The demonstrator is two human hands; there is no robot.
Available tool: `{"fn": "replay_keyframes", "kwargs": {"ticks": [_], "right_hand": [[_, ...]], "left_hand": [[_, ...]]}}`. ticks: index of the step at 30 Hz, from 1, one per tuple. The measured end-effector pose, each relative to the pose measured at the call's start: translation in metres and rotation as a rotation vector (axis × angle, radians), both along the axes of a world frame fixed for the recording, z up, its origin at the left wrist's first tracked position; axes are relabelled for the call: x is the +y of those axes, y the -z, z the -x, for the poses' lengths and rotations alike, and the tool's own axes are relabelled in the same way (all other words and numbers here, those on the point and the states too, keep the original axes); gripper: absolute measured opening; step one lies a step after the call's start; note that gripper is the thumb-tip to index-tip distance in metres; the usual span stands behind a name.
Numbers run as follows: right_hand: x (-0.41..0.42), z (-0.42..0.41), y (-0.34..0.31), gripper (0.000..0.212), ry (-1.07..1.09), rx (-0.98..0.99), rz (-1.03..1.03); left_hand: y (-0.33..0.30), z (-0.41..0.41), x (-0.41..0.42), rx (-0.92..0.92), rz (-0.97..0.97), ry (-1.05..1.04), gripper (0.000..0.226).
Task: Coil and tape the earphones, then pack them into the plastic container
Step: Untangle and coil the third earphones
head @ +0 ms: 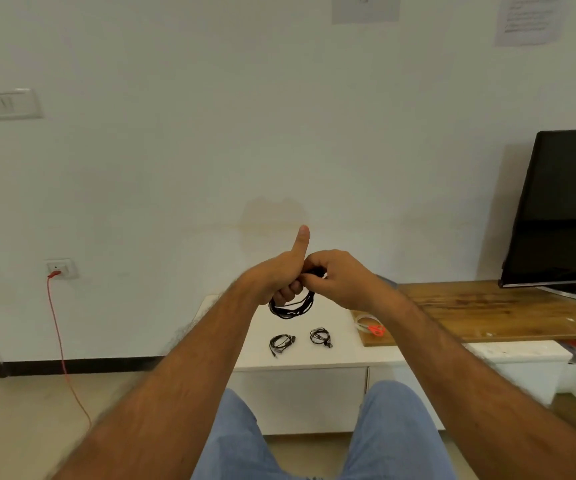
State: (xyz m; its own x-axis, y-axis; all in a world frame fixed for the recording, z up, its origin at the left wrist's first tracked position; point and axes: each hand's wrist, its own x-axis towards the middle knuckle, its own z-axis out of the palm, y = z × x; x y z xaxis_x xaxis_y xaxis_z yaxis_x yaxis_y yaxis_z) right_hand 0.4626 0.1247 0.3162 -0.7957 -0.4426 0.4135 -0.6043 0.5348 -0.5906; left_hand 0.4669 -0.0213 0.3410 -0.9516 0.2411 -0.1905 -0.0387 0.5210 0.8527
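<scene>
1. White wall fills the back, and a low white cabinet sits under the hands.
2. One black earphone cord is held up in the air above the cabinet. It hangs in round loops under the hands.
3. The left hand has its fingers curled around the top of the loops. Its thumb points straight up.
4. The right hand touches the left one. Its fingers are bent and pinch the cord near the top.
5. I think the step now is winding the cord. To do it well, keep each loop the same size as the others. Hold the bundle tight so no loop slips out. Tuck the loose end in before taping.
6. Two more coiled earphones lie on the cabinet top, one on the left and one on the right. They sit near each other but do not touch.
7. Red scissors lie on a wooden board to the right, next to something clear. It may be the tape, but I cannot tell.
8. A dark screen stands on the far right.
9. I cannot see the plastic container for sure.
</scene>
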Motion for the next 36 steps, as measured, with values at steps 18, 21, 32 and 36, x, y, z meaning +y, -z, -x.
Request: {"fn": "replay_keyframes", "kwargs": {"ticks": [18,21,32,36], "right_hand": [[-0.019,0.048,0.075,0.01,0.007,-0.414,0.525],[-0.019,0.064,0.097,0.007,0.066,-0.475,0.58],[-0.038,0.144,0.156,0.008,0.109,-0.658,0.563],[-0.057,0.189,0.178,0.006,0.097,-0.709,0.533]], "left_hand": [[0.078,0.063,-0.014,0.287,0.035,-0.177,0.061],[0.101,0.07,-0.025,0.246,-0.07,-0.181,0.045],[0.174,0.125,-0.066,0.181,-0.147,-0.208,0.024],[0.2,0.168,-0.082,0.186,-0.095,-0.254,0.019]]}}
